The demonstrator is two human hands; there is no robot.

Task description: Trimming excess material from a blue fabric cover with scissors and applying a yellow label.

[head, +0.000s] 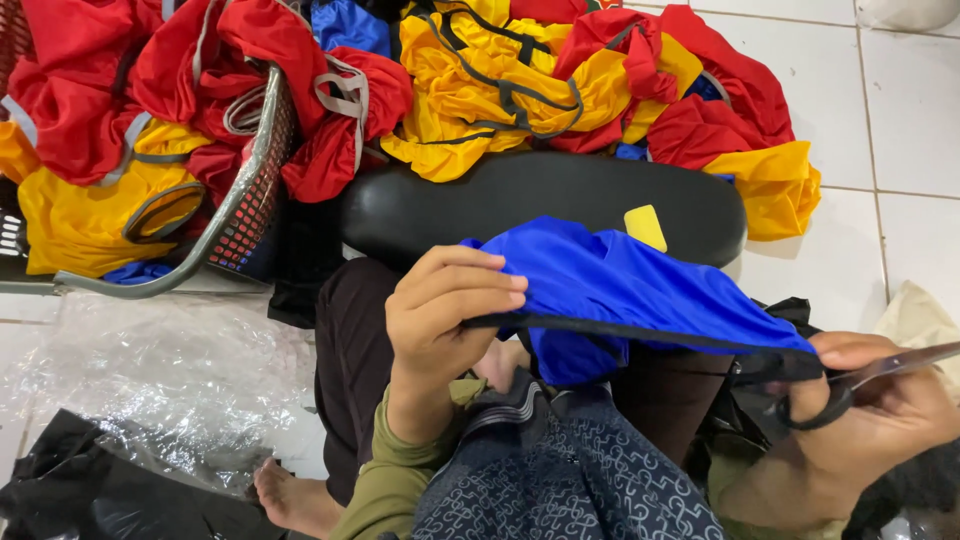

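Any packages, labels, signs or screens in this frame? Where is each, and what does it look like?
Yellow tag: small rounded rectangle lying on the black seat, just above the blue cloth.
Clear plastic wrap: crumpled, shiny sheet on the floor at lower left.
Black plastic bag: bottom-left corner, partly under the wrap.
No signs or screens.

Both hands raised apart: left hand [440, 320] fingers curled closed, right hand [870, 420] gripping.

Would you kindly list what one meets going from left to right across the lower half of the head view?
Crumpled clear plastic sheet → bare foot → left hand pinching the blue fabric garment → right hand holding dark-handled scissors.
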